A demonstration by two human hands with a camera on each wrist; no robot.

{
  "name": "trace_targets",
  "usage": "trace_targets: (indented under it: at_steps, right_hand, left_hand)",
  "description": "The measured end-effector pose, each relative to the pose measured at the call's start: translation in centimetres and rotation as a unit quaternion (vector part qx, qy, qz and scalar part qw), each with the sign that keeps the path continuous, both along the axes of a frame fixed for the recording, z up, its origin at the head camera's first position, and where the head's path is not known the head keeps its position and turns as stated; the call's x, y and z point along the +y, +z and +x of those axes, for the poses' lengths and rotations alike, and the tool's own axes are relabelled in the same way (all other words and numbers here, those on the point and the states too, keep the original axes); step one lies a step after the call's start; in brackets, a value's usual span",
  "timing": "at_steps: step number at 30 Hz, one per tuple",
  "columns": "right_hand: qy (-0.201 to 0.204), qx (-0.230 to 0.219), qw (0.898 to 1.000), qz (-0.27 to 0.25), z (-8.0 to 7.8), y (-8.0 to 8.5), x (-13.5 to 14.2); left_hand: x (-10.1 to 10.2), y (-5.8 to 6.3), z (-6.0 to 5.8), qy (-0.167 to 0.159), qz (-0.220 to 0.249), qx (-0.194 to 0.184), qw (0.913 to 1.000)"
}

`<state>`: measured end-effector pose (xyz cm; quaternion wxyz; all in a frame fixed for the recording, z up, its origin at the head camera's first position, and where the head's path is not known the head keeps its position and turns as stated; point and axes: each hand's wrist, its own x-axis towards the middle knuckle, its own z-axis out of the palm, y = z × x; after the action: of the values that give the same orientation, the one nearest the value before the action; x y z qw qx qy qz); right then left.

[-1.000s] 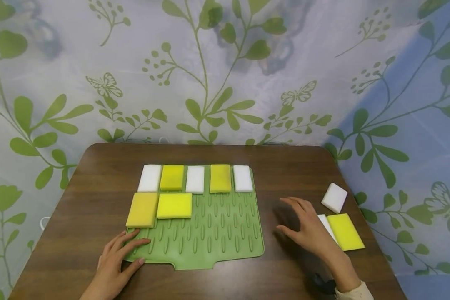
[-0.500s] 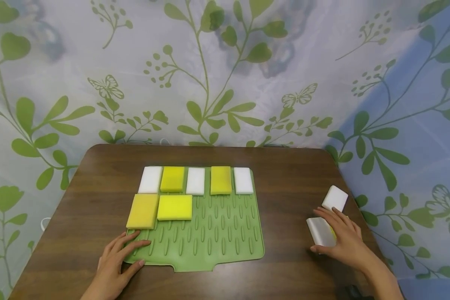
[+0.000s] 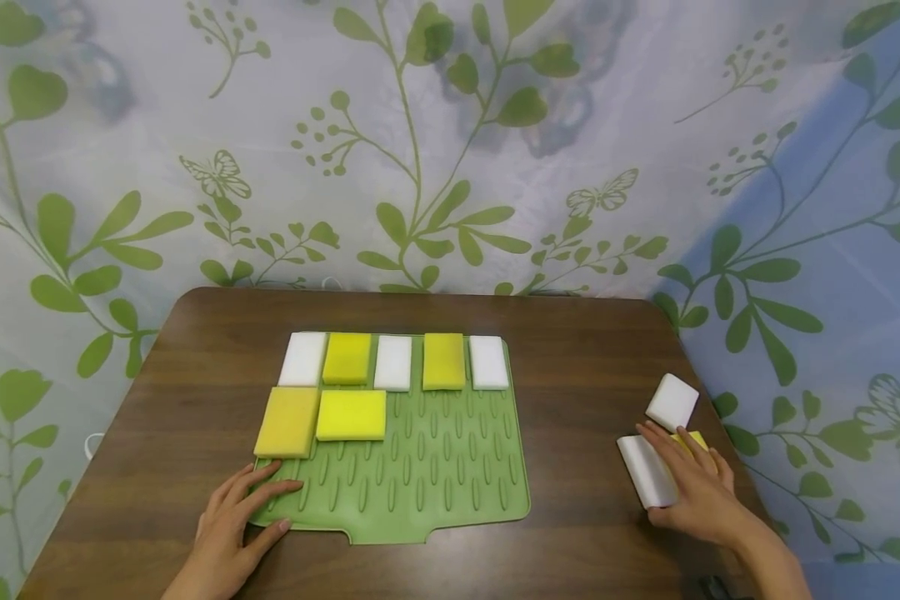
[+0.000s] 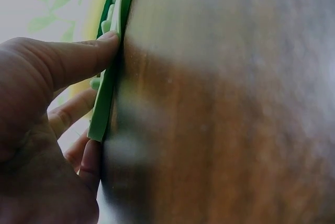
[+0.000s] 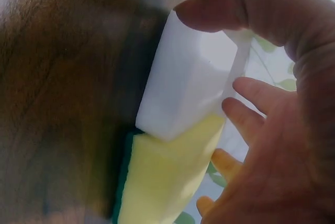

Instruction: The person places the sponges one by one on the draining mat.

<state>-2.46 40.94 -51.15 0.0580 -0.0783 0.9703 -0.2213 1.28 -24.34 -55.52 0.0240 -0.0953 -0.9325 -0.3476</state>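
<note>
Pinching a white block (image 3: 647,472) beside a yellow sponge (image 5: 165,174) at the right of the desk (image 3: 577,367) with the right grip (image 3: 696,493), while resting a relaxed left grip (image 3: 228,518) on the green mat (image 3: 450,467), seemingly to steady it.

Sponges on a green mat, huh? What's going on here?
A person's left hand touches a corner of the green mat, which holds three white blocks and four yellow sponges in two rows. Their right hand touches a loose white block off the mat, beside one yellow sponge; another white block lies just beyond.
</note>
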Motion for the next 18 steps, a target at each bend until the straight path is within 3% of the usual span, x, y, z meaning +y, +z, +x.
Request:
trace_targets:
  at_steps: [9, 18]
  right_hand:
    - [0.001, 0.017, 0.999, 0.031, -0.26, -0.39, 0.10]
    - [-0.053, 0.036, 0.994, 0.084, -0.62, -0.82, 0.29]
  left_hand:
    - [0.03, -0.16, 0.07, 0.000, 0.004, 0.009, 1.0000]
    - [0.01, -0.30, 0.10, -0.003, -0.003, 0.014, 0.9999]
